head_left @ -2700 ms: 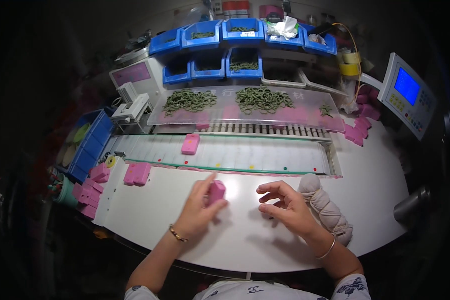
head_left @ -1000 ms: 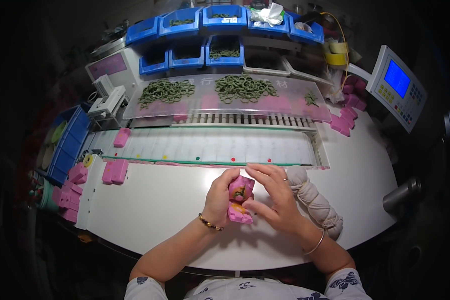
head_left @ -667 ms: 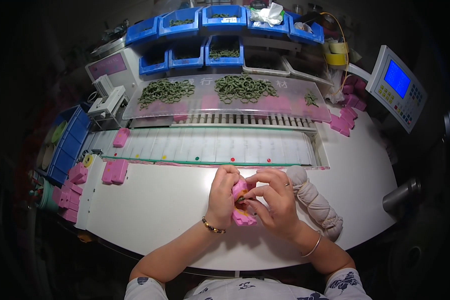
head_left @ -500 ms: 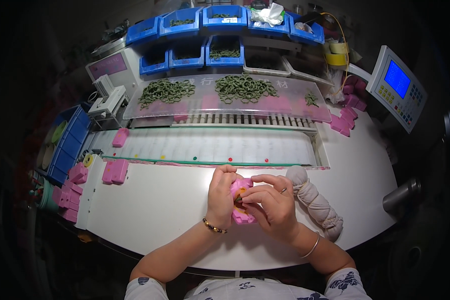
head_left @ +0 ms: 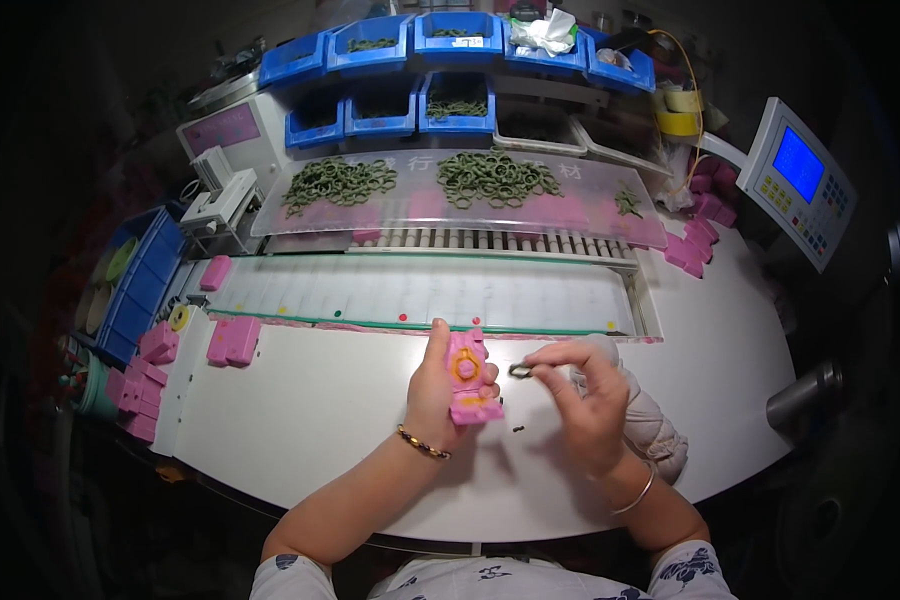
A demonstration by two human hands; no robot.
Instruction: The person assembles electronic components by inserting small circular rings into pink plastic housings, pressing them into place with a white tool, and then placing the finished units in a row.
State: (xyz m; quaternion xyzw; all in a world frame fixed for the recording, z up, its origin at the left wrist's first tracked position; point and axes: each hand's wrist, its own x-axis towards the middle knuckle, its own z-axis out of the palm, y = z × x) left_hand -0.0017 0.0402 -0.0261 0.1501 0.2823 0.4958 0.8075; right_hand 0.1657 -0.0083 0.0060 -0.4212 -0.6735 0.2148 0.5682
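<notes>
My left hand (head_left: 429, 392) is closed around a pink rubber mould (head_left: 478, 407), thumb up along its side. The mould's inner face is turned up, with an orange-stained ring-shaped hollow and a round core in it. To the right of it and apart from it, my right hand (head_left: 592, 408) pinches a small dark green ring (head_left: 519, 371) between thumb and fingertips. A tiny dark scrap (head_left: 518, 429) lies on the white table (head_left: 320, 400) between my hands.
A white conveyor belt (head_left: 370, 285) carries a pink mould block (head_left: 215, 273). Beyond it, a clear sheet (head_left: 415, 215) bears piles of green rings (head_left: 498, 180). Blue bins (head_left: 457, 105) stand behind. A cloth roll (head_left: 660, 425) lies by my right forearm; a keypad screen (head_left: 798, 165) stands right.
The ring has come out of the mould in my right hand, which has moved right. My left hand has tilted the mould open-face up. The belt's block and dots have shifted left.
</notes>
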